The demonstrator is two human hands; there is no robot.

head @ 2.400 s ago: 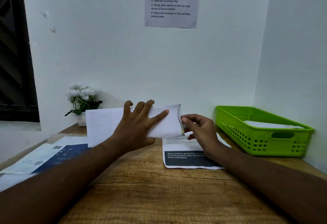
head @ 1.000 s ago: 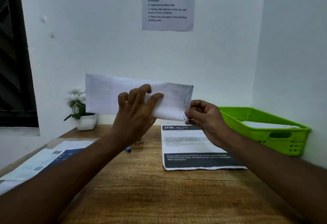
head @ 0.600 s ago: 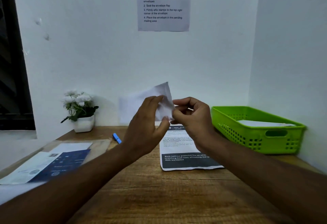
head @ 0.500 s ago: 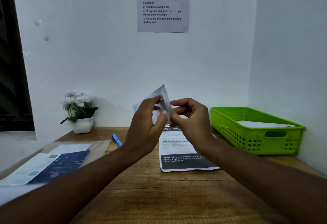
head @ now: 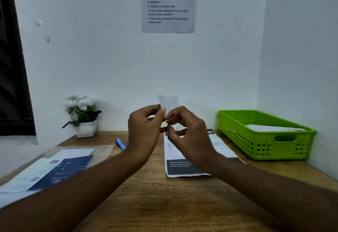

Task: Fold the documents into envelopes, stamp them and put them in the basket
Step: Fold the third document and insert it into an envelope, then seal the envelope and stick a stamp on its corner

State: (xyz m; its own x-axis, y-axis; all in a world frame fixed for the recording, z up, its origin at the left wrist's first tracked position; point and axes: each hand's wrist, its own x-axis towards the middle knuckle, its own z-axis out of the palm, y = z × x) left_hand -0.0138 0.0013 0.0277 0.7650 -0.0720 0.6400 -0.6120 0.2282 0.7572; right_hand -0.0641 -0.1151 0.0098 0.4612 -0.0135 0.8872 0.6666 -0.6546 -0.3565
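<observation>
The left hand [head: 144, 134] and right hand [head: 192, 140] hold a white envelope [head: 168, 101] upright above the counter [head: 164, 204]. Curled fingers [head: 151, 108] of both pinch its lower end. The green basket [head: 270, 151] sits far right.

Table [head: 164, 204]: plant [head: 81, 114] rear left, pen [head: 120, 144] right of it, papers [head: 45, 173] front left, document [head: 182, 167] centre, basket [head: 256, 145] right; notice [head: 168, 4] on the wall [head: 109, 57] behind.

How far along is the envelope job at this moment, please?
Done: a flat white piece, likely an envelope, lies in the green basket. In hand: the left hand and right hand pinch a white envelope above the desk; stamp not visible. Left: a printed document lies unfolded on the desk, more papers at the left.
</observation>
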